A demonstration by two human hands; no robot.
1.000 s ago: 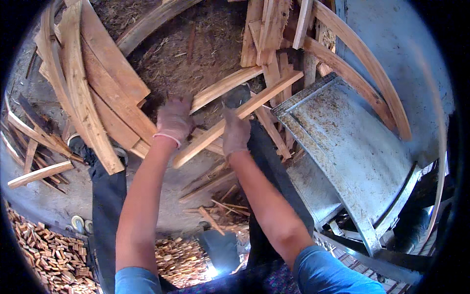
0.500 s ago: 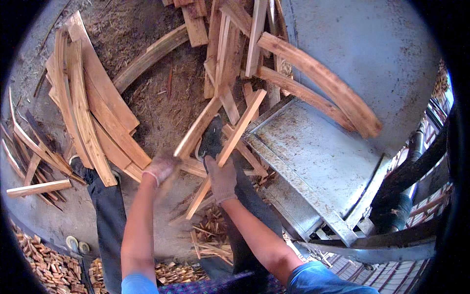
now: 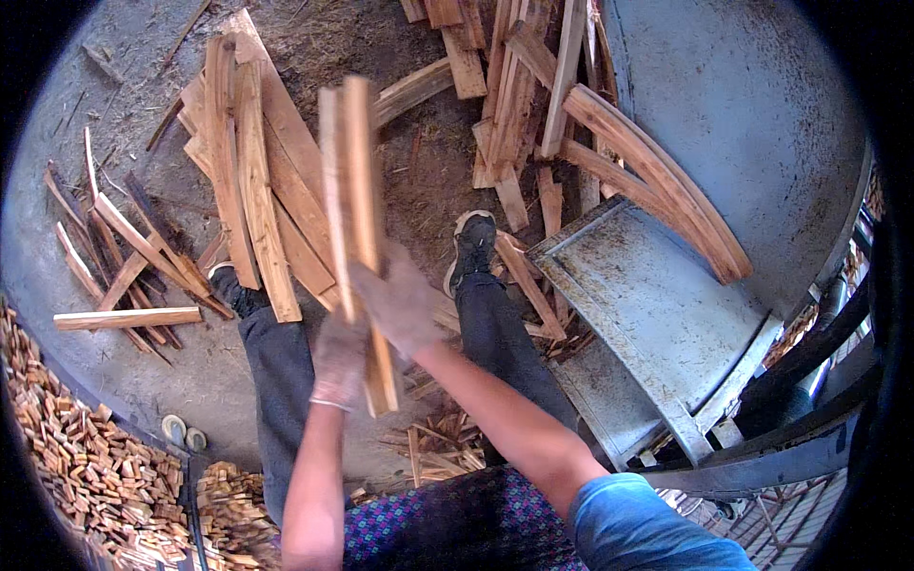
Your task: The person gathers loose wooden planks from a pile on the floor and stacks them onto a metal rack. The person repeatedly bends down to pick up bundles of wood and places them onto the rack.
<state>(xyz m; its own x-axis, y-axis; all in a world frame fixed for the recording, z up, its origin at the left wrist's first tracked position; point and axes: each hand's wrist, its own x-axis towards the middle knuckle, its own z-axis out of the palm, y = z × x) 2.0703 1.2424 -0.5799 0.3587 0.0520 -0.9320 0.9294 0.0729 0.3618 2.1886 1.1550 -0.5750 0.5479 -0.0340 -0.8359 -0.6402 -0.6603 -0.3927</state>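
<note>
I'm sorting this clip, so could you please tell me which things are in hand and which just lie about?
In hand: wooden strips, gripped by left hand and right hand.

Lying about: curved planks, metal table, small offcuts.

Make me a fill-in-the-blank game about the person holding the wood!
1. Both hands wear ____ while the left hand and right hand grip the wooden slats.
2. The slats held in the hands number ____.
3. The grey metal table stands on the person's ____ side.
4. The heap of small wood blocks lies at the lower ____ of the picture.

Missing words: gloves; two; right; left
</note>
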